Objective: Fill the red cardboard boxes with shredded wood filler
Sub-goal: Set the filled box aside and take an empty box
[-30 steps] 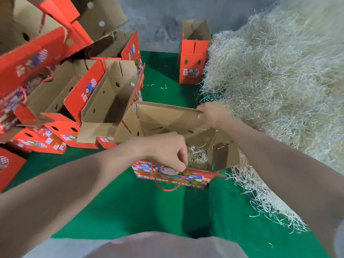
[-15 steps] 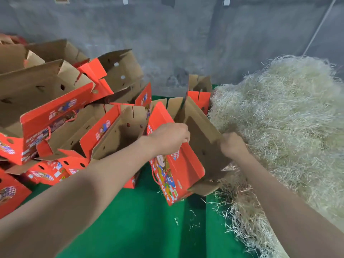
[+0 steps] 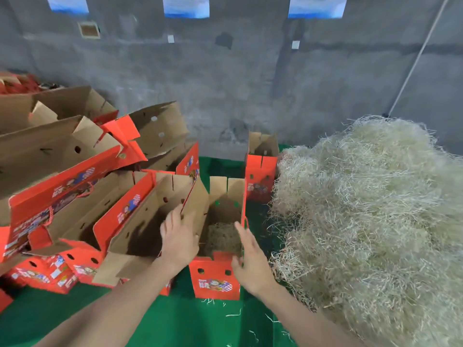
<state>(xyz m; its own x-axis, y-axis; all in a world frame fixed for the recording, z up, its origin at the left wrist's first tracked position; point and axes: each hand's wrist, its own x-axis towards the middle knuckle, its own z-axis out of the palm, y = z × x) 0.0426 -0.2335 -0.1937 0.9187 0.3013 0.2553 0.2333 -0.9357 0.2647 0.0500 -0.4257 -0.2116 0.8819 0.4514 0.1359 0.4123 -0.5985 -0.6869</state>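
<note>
A green mat (image 3: 175,319) lies under my arms, and a grey concrete wall (image 3: 225,83) stands ahead. My left hand (image 3: 179,239) is relaxed, fingers straight, resting against the left flap of the upright red box (image 3: 215,281) between my hands. My right hand (image 3: 249,259), fingers also straight, lies along its right wall. Some filler (image 3: 223,236) sits in its bottom. The pile of shredded wood (image 3: 370,209) lies right of my right hand.

Red box (image 3: 215,281) was in the air half a second ago, tipped and gripped by both hands. It now stands upright on the green mat (image 3: 200,326), open end up. Left hand (image 3: 179,242) and right hand (image 3: 250,264) have let go, fingers straight, flanking its side walls. The wad of filler (image 3: 221,236) has settled at the bottom.
</note>
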